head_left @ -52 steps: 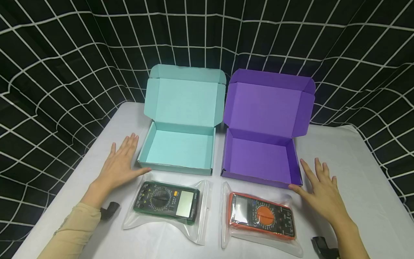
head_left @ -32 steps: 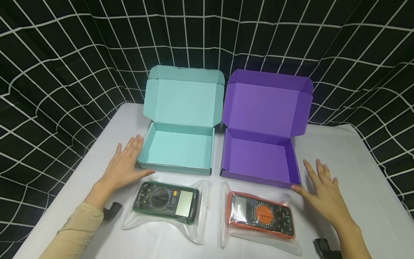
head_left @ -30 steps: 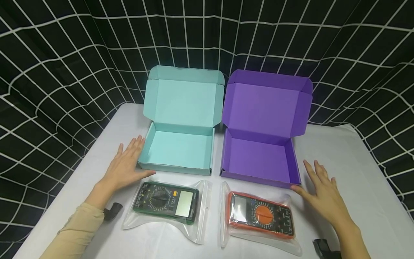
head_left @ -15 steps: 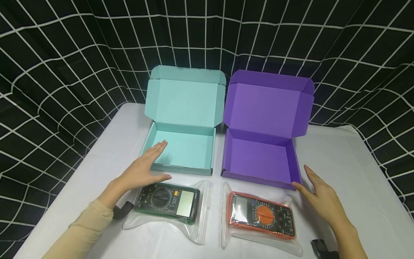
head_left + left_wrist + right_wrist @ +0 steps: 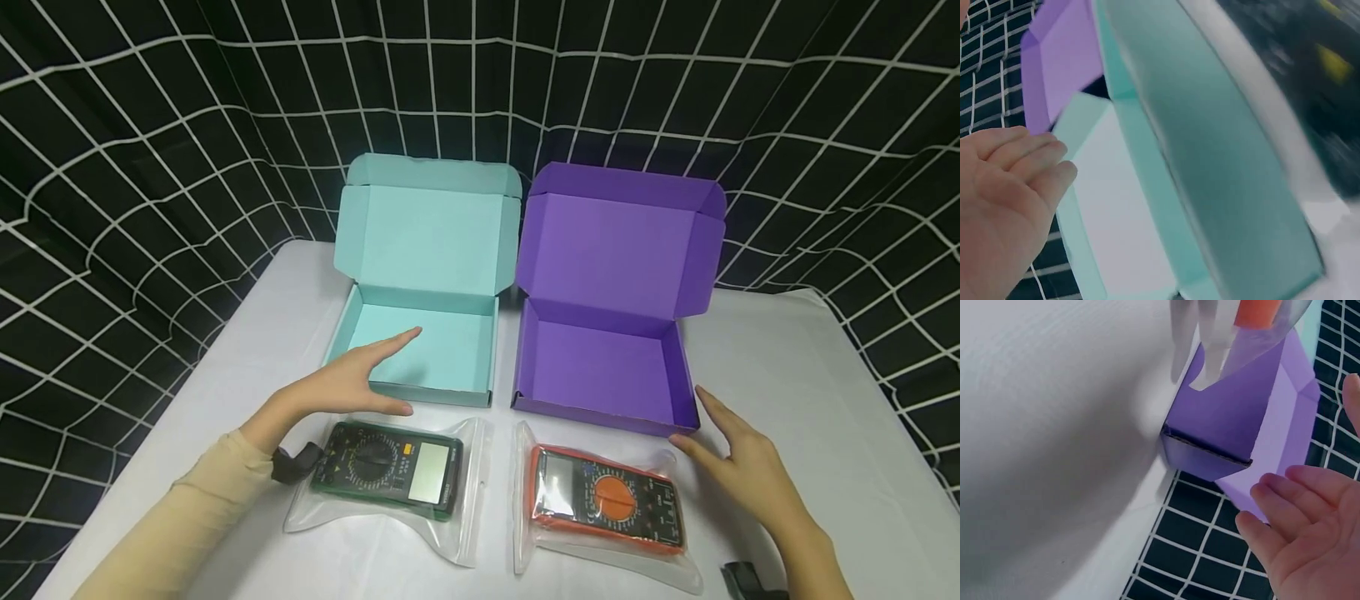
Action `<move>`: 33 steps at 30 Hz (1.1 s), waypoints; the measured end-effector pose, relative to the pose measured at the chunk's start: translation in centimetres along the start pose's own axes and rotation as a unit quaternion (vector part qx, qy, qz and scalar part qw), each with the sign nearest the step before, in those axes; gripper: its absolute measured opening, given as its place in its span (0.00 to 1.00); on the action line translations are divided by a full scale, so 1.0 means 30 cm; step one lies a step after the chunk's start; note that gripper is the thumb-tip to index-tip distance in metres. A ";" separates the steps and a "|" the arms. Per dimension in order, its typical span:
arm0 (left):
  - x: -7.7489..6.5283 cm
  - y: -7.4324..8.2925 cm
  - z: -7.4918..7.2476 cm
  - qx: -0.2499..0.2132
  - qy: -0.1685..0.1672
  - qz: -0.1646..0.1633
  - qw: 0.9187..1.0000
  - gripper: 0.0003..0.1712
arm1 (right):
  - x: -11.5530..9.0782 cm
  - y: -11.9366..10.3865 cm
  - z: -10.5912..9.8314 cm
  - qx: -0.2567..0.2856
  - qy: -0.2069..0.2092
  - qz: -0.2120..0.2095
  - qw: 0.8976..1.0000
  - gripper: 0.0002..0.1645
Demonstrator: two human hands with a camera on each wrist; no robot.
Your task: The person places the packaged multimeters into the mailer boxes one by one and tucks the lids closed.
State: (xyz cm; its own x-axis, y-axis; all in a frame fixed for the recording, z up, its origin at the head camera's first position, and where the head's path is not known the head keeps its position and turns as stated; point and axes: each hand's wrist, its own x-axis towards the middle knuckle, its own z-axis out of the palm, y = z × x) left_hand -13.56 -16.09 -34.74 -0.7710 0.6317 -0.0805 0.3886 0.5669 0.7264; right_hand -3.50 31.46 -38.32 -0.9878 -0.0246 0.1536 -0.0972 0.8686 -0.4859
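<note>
The empty left hand [image 5: 341, 385] hovers over the teal box [image 5: 457, 350], the right hand [image 5: 756, 473] beside the purple box [image 5: 600, 375], fingers extended. Lids [image 5: 431, 237] tip toward the table's [image 5: 787, 358] far edge, presumably for access; bagged green meter [image 5: 375, 462] and orange meter [image 5: 615, 498] lie in front.

1. Backdrop [image 5: 492, 79]: black cloth, white grid lines [image 5: 473, 113]. Runs along the far side and both flanks of the surface [image 5: 787, 358].
2. Grid: gently wavy at far side, bent more at left and right where cloth folds.
3. Surface: white top, faint creases, far left corner rounded.
4. Light: soft; blurry grey shadow [image 5: 1085, 456] on the white, right wrist view.
5. Both wrist views: same grid cloth, tilted.
</note>
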 end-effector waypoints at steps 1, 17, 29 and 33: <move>0.009 0.014 0.000 -0.009 -0.009 0.003 1.000 0.59 | -0.001 -0.003 0.000 0.000 0.001 -0.002 1.000 0.49; 0.176 0.118 0.112 -0.111 -0.097 0.048 0.988 0.62 | -0.019 -0.031 0.008 0.030 0.019 -0.056 0.998 0.47; 0.303 0.121 0.208 -0.180 -0.086 0.032 0.979 0.62 | -0.029 -0.058 0.034 0.041 0.060 -0.178 0.981 0.46; 0.337 0.120 0.233 -0.164 -0.093 0.011 0.982 0.63 | -0.030 -0.072 0.042 0.045 0.058 -0.211 0.975 0.45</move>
State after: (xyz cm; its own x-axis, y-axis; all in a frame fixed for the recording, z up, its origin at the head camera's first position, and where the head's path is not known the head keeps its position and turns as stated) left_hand -16.42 -3.98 -37.71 -0.6471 0.7447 -0.1633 0.1965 0.3699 0.9080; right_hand -2.56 28.99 -38.50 -0.8371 -0.3098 0.4508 -0.5080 0.7458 -0.4309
